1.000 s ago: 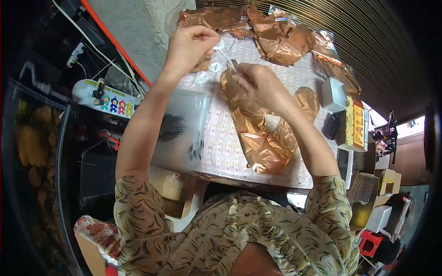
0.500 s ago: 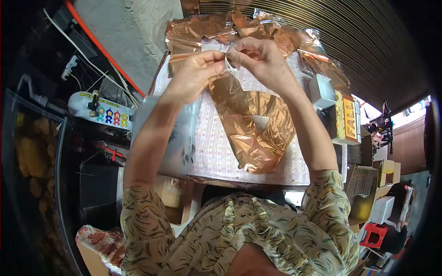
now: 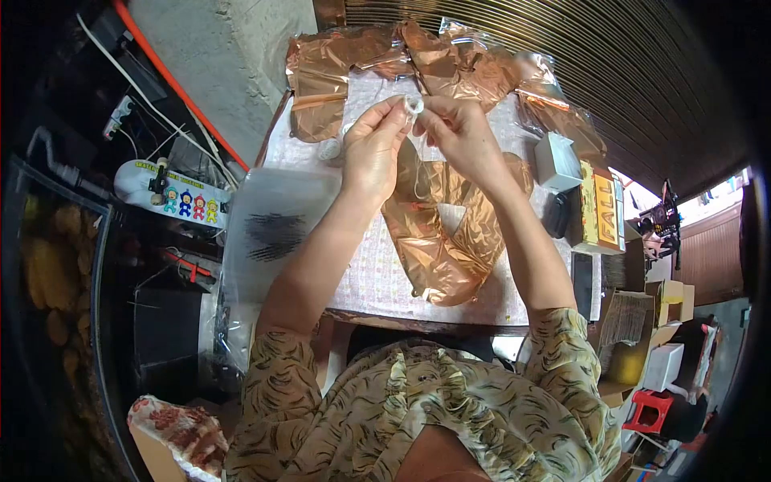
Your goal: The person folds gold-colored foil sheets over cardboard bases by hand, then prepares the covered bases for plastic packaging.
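My left hand (image 3: 373, 153) is closed, thumb and fingers pinching a small coil of white string (image 3: 414, 105) held up above the table. My right hand (image 3: 458, 132) is closed beside it, fingertips pressed against the coil's right side. A thin loose strand hangs below the hands. Beneath them lies a flat copper-coloured foil balloon (image 3: 450, 269) with a small opening in its middle. More folded copper foil balloons (image 3: 321, 72), some in clear wrapping, lie along the far edge. Exactly how the fingertips grip the string is partly hidden.
A patterned cloth covers the table (image 3: 357, 277). At the left lies a stack of clear plastic bags (image 3: 277, 233). On the right stand a white box (image 3: 558, 161), a yellow box (image 3: 598, 209) and a dark phone (image 3: 582, 275). A small round clear item (image 3: 328, 149) sits left of my hands.
My left hand has moved right and turned more upright. The string, loosely looped before, now shows as a compact ring between the fingers. My right hand has shifted slightly down.
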`<state>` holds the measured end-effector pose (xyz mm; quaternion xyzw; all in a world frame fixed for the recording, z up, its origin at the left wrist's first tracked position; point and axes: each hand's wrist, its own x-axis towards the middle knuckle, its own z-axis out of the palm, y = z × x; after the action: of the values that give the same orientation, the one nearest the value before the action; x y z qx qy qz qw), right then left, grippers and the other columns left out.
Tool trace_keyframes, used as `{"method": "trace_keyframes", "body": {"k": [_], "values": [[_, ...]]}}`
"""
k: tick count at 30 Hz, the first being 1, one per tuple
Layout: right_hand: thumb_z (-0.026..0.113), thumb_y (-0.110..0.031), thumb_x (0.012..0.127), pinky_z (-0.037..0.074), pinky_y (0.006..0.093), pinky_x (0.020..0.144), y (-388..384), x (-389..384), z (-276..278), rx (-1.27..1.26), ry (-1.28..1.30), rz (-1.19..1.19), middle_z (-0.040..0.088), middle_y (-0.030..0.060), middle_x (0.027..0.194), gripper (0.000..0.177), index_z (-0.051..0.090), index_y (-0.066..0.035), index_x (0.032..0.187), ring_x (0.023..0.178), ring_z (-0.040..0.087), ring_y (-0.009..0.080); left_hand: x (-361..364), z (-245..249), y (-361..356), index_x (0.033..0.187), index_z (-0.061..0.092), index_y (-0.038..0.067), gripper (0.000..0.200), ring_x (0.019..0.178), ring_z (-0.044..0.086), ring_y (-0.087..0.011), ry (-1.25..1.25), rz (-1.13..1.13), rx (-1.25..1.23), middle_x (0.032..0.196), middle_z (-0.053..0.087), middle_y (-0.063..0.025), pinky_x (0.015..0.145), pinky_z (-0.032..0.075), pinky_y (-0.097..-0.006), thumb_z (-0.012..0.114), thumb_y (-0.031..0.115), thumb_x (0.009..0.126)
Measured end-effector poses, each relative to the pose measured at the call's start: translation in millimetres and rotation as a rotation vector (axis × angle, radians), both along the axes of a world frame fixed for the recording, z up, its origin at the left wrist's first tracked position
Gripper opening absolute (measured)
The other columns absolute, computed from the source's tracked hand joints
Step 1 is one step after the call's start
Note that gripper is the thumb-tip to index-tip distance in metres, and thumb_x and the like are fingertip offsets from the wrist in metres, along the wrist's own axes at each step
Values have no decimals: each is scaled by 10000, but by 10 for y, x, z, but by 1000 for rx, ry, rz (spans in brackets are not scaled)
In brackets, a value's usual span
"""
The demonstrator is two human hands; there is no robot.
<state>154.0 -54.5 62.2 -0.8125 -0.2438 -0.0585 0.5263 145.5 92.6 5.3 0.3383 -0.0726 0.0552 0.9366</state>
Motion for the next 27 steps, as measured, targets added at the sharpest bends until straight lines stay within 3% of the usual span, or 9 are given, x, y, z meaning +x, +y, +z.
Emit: {"method": "trace_keyframes", "body": {"k": [7,9,11,13,16,19,21,23,27], "values": [[632,-197,1027,481,250,597,-66,-16,-89,-205,-50,-23,684,19,757,260,728,37,967,655,576,68,53,-104,-133,1153,685,-51,202,903,669,-131,8,164,192,1022,715,-79,847,543,-270,676,58,983],[628,-220,1035,490,247,601,-82,28,-121,-32,34,-56,702,24,768,280,732,27,951,652,582,66,15,-86,-120,1156,685,-49,207,915,670,-131,11,135,235,1025,715,-72,853,539,-268,678,66,985],[610,-227,1047,497,245,595,-83,48,-135,56,54,-63,714,27,766,298,736,18,935,645,588,63,-42,-12,-97,1169,685,-42,220,924,673,-128,-74,338,426,1022,713,-62,861,543,-276,677,88,991],[593,-235,1056,502,245,593,-101,57,-91,264,92,-55,717,28,762,308,745,10,947,630,586,60,-190,-31,-60,1156,691,-27,237,881,668,-116,-9,341,362,1015,709,-60,793,551,-268,640,165,1027],[601,-244,1051,481,242,588,-144,88,-88,320,123,-35,678,5,722,299,752,-2,960,629,573,61,-505,-49,-56,1147,684,-2,370,759,634,-116,222,-222,417,1025,714,-85,627,506,-233,544,333,1075],[627,-250,1035,463,243,586,-141,24,-100,348,196,8,637,-13,688,281,757,-11,967,630,560,59,-447,-186,-212,1225,641,2,360,887,642,-127,228,-402,-68,1124,704,-118,772,521,-225,543,313,1074],[641,-253,1026,453,244,586,-165,-13,-115,351,221,2,615,-22,673,274,760,-13,969,632,552,58,-237,-273,-150,1207,645,6,310,951,636,-133,216,-271,-231,1133,689,-112,831,515,-229,580,269,1058],[658,-251,1014,443,243,597,-259,-18,-174,212,162,25,605,-28,671,264,770,-15,977,633,534,52,-107,-256,-23,1218,639,11,262,964,622,-122,239,-164,-252,1075,662,-63,830,519,-219,633,192,1029],[688,-228,993,422,243,585,-324,-112,-197,167,266,6,611,-33,684,239,778,-12,943,625,523,45,46,-283,145,1240,636,4,266,993,619,-121,146,-277,-176,1141,653,-65,848,526,-215,641,156,1022]]}}
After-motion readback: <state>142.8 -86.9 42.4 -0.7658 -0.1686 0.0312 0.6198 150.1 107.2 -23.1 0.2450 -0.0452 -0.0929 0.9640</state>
